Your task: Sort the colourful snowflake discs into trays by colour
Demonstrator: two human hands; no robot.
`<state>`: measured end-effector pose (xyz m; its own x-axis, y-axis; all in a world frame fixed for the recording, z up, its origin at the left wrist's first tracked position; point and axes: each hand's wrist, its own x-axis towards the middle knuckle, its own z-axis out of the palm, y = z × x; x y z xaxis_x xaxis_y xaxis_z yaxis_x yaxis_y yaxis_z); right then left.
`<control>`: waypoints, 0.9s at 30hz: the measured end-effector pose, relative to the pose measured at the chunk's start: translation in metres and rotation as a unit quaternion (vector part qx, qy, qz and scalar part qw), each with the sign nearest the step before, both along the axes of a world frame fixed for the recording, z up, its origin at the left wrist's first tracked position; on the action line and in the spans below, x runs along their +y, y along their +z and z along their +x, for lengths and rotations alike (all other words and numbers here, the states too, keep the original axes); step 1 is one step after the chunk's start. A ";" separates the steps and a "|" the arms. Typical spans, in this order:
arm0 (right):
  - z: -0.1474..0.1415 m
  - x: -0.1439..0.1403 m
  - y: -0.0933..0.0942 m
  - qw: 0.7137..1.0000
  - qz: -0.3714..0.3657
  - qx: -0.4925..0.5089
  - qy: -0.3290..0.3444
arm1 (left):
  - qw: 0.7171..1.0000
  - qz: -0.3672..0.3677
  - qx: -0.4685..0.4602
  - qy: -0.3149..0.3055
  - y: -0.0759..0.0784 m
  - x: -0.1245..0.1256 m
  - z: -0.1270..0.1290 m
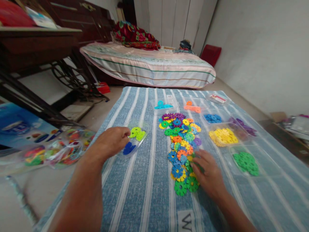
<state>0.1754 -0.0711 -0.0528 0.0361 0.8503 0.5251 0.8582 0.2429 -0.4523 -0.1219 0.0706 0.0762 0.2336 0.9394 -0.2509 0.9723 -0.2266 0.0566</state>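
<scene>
A heap of colourful notched plastic discs lies down the middle of the striped cloth. My right hand is at the heap's right edge, thumb and fingers apart over green and yellow discs. My left hand is closed at the left rim of a clear tray; its fingertips are partly hidden, so anything in them cannot be made out. In that tray lie lime-green discs and dark blue discs.
Clear trays hold yellow discs, green discs, blue discs, purple discs, orange discs and light blue discs. Bagged pieces lie on the floor left. A bed stands beyond.
</scene>
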 end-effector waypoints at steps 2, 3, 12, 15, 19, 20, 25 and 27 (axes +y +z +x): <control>0.001 -0.002 0.000 0.999 -0.023 -0.024 0.007 | 0.999 0.004 -0.031 -0.036 0.006 -0.007 0.008; 0.001 -0.003 -0.001 0.999 -0.038 -0.036 0.008 | 0.997 0.002 -0.050 -0.056 0.009 -0.011 0.014; 0.001 -0.009 -0.001 0.992 -0.086 -0.090 0.022 | 0.959 -0.081 -0.126 -0.239 -0.014 -0.048 0.080; -0.003 -0.012 0.004 0.990 -0.073 -0.119 0.016 | 0.952 -0.098 -0.086 -0.276 -0.024 -0.054 0.095; -0.008 -0.013 0.009 0.989 -0.047 -0.135 0.028 | 0.948 -0.098 -0.051 -0.297 -0.035 -0.057 0.104; -0.009 -0.013 0.009 0.990 -0.030 -0.130 0.033 | 0.949 -0.094 -0.048 -0.298 -0.036 -0.058 0.105; -0.005 -0.010 0.015 0.992 0.063 -0.097 0.043 | 0.946 -0.101 -0.033 -0.305 -0.039 -0.060 0.108; 0.006 -0.010 0.023 0.991 0.085 -0.094 0.031 | 0.945 -0.101 -0.036 -0.309 -0.039 -0.061 0.108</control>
